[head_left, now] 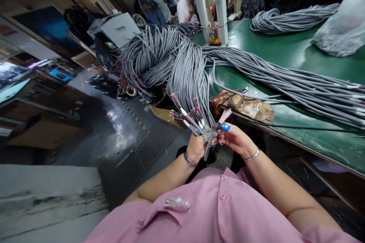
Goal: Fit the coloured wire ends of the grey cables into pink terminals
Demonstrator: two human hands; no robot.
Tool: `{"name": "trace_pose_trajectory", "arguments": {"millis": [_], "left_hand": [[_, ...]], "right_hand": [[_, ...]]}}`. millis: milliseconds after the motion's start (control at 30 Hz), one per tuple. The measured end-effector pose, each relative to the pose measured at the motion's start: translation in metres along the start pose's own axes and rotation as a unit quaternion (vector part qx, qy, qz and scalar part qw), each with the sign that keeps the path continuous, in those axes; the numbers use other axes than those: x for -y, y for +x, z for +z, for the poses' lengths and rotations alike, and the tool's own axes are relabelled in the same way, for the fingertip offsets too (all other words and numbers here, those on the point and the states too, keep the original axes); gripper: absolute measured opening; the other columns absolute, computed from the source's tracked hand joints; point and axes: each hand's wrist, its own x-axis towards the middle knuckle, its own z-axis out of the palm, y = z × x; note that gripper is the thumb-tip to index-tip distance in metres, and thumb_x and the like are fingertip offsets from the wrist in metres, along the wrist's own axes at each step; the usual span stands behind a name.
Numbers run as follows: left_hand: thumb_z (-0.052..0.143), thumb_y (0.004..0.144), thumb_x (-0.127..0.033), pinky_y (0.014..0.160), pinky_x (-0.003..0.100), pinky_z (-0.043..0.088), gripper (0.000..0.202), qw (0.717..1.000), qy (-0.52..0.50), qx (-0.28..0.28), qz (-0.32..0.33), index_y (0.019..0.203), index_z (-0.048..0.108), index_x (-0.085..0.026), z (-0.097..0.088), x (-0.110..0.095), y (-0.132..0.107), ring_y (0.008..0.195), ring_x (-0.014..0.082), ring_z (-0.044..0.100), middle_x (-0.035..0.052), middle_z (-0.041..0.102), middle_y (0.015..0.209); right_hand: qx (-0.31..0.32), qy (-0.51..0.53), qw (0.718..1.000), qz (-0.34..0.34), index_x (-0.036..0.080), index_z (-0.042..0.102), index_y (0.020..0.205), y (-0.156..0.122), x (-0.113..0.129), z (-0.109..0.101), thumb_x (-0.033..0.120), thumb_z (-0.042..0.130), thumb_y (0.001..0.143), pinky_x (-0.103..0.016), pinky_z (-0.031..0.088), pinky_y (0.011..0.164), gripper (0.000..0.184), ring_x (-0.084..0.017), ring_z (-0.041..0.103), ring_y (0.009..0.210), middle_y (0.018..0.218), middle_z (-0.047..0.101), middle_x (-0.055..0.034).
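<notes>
My left hand (196, 147) is wrapped round a bunch of grey cables (194, 126); a grey cover sits on its thumb. White collars and fanned-out coloured wires (196, 113) show at the cable ends above that fist. Close beside it, my right hand (238, 139) pinches thin coloured wires at one cable's end. It wears a blue cover (226, 127) on the thumb and a pink one (225, 115) on a finger. Fingers partly hide the pinched ends. Behind both hands, a thick hank of grey cables (189, 68) hangs over the table edge.
More grey cables (273, 76) lie along the green table (242, 40), near a worn wooden block (245, 106). A coiled bundle (291, 21) and a plastic bag (342, 26) are further back. Beyond a white post (199, 3), a person (185, 7) sits near a fan (154, 3).
</notes>
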Motion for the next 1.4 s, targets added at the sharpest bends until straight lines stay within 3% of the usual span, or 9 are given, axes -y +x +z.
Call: {"name": "trace_pose_trajectory", "arguments": {"millis": [100, 233, 333, 433, 500, 833, 1000, 1233, 1400], "left_hand": [[0.078, 0.059, -0.025, 0.050, 0.023, 0.042, 0.021, 1.000, 0.016, 0.021, 0.010, 0.055, 0.062, -0.012, 0.000, 0.001, 0.000, 0.048, 0.0106, 0.055, 0.0013, 0.059, 0.049], [0.076, 0.060, -0.023, 0.051, 0.023, 0.043, 0.017, 1.000, 0.008, 0.027, 0.007, 0.055, 0.063, -0.012, -0.001, 0.001, -0.001, 0.049, 0.0109, 0.056, 0.0019, 0.059, 0.050], [0.076, 0.058, -0.022, 0.051, 0.023, 0.044, 0.019, 1.000, -0.006, 0.012, 0.004, 0.053, 0.061, -0.013, -0.004, -0.002, -0.003, 0.049, 0.0118, 0.057, 0.0013, 0.058, 0.047], [0.077, 0.058, -0.025, 0.050, 0.023, 0.044, 0.019, 1.000, -0.024, 0.003, -0.002, 0.055, 0.062, -0.013, -0.004, -0.006, -0.003, 0.048, 0.0123, 0.057, 0.0005, 0.057, 0.045], [0.077, 0.058, -0.027, 0.049, 0.023, 0.043, 0.022, 0.999, -0.035, 0.009, -0.001, 0.052, 0.061, -0.012, -0.001, -0.009, -0.003, 0.047, 0.0117, 0.056, 0.0014, 0.057, 0.045], [0.080, 0.053, -0.025, 0.045, 0.023, 0.039, 0.024, 0.998, -0.049, -0.033, -0.008, 0.056, 0.060, -0.013, 0.019, -0.008, 0.002, 0.043, 0.0103, 0.052, -0.0003, 0.056, 0.046], [0.077, 0.057, -0.022, 0.049, 0.024, 0.042, 0.018, 0.999, -0.023, -0.017, 0.014, 0.055, 0.062, -0.011, 0.014, -0.003, 0.003, 0.046, 0.0106, 0.054, 0.0015, 0.058, 0.048], [0.076, 0.058, -0.020, 0.049, 0.023, 0.041, 0.018, 0.999, 0.005, -0.030, 0.021, 0.054, 0.062, -0.011, 0.003, -0.001, -0.004, 0.047, 0.0108, 0.055, 0.0023, 0.059, 0.049], [0.075, 0.059, -0.020, 0.047, 0.023, 0.040, 0.016, 0.999, 0.015, -0.035, 0.026, 0.055, 0.062, -0.011, 0.002, -0.003, -0.003, 0.045, 0.0108, 0.054, 0.0031, 0.059, 0.050]], "right_hand": [[-0.011, -0.028, 1.000, 0.003, 0.015, 0.068, 0.085, 0.001, 0.002, 0.006, 0.025, 0.078, 0.073, -0.019, 0.050, 0.051, 0.019, -0.007, 0.055, 0.052, 0.068, 0.064, 0.0009], [-0.096, -0.026, 0.995, -0.031, 0.016, 0.064, 0.073, 0.006, -0.001, 0.006, 0.020, 0.078, 0.069, -0.016, 0.044, 0.045, 0.016, -0.005, 0.050, 0.047, 0.057, 0.058, 0.0047], [-0.153, 0.047, 0.986, -0.047, 0.018, 0.063, 0.076, 0.009, -0.001, -0.002, 0.030, 0.075, 0.074, -0.017, 0.047, 0.049, 0.017, -0.005, 0.050, 0.047, 0.059, 0.059, 0.0051], [-0.117, 0.076, 0.989, -0.044, 0.019, 0.066, 0.087, 0.013, 0.005, -0.005, 0.052, 0.068, 0.078, -0.021, 0.051, 0.053, 0.034, -0.009, 0.057, 0.055, 0.073, 0.067, 0.0002], [-0.082, 0.053, 0.994, -0.046, 0.019, 0.067, 0.091, 0.016, 0.010, -0.003, 0.059, 0.066, 0.077, -0.022, 0.051, 0.054, 0.042, -0.010, 0.060, 0.060, 0.079, 0.069, -0.0023], [-0.132, 0.072, 0.979, -0.138, 0.017, 0.068, 0.076, 0.033, 0.004, 0.003, 0.045, 0.076, 0.074, -0.022, 0.044, 0.052, 0.029, -0.011, 0.057, 0.060, 0.069, 0.068, -0.0008], [-0.146, 0.086, 0.978, -0.118, 0.019, 0.068, 0.079, 0.030, 0.002, 0.005, 0.052, 0.074, 0.074, -0.023, 0.046, 0.054, 0.035, -0.012, 0.059, 0.062, 0.073, 0.069, -0.0010], [-0.085, 0.042, 0.993, -0.064, 0.019, 0.068, 0.086, 0.020, 0.006, 0.002, 0.072, 0.058, 0.074, -0.024, 0.049, 0.055, 0.056, -0.012, 0.058, 0.061, 0.080, 0.070, -0.0035], [-0.095, 0.018, 0.993, -0.070, 0.019, 0.068, 0.087, 0.018, 0.013, 0.002, 0.059, 0.065, 0.078, -0.022, 0.050, 0.055, 0.041, -0.011, 0.060, 0.063, 0.082, 0.070, -0.0024]]}}
